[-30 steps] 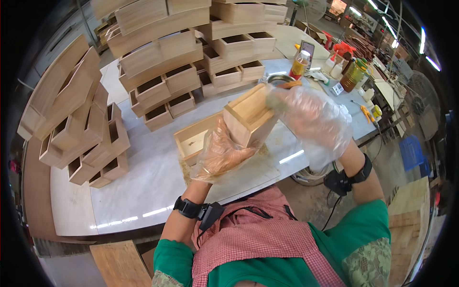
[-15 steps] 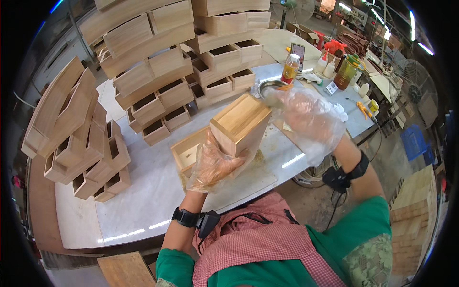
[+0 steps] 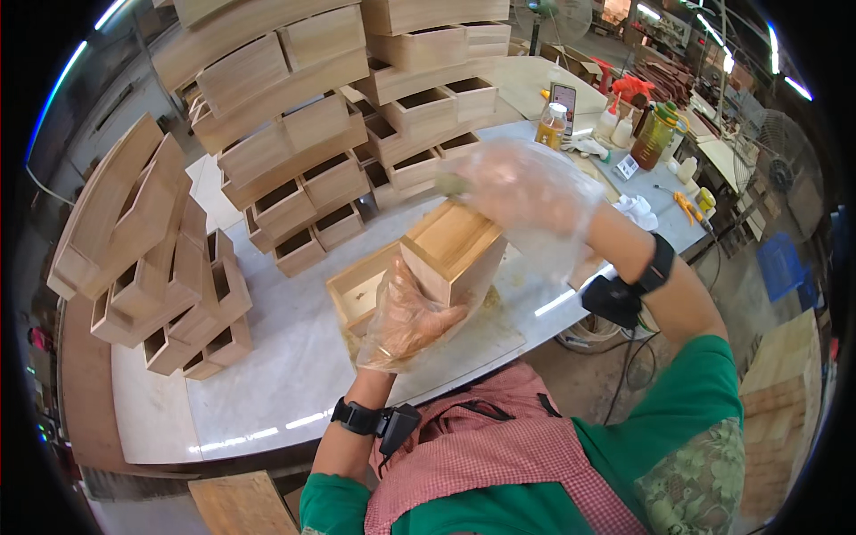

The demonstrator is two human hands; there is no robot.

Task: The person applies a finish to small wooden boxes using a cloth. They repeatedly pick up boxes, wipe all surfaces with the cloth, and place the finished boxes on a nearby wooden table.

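My left hand (image 3: 412, 316), in a clear plastic glove, is closed round the near end of a wooden drawer (image 3: 455, 236) and holds it tilted above the table. The drawer's upper face looks darker and wetter than the pale wood around. Beyond its far end, my right hand (image 3: 522, 192), also gloved and smeared by motion, grips a small greenish pad (image 3: 452, 185). The pad is just off the drawer's far edge; whether they touch I cannot tell. Beside my left hand another wooden drawer (image 3: 357, 299) lies on the table, open side up.
Stacked pale drawers (image 3: 325, 120) rise at the back, with a lower pile (image 3: 169, 276) at the left. At the back right of the white table (image 3: 267, 357) stand a jar (image 3: 552, 125), a phone (image 3: 563, 96), a spray bottle (image 3: 655, 135) and an orange-handled tool (image 3: 688, 207).
My right hand has swung left with the greenish pad, toward the drawer's far end, and now hides the metal bowl. My left hand keeps its hold on the drawer.
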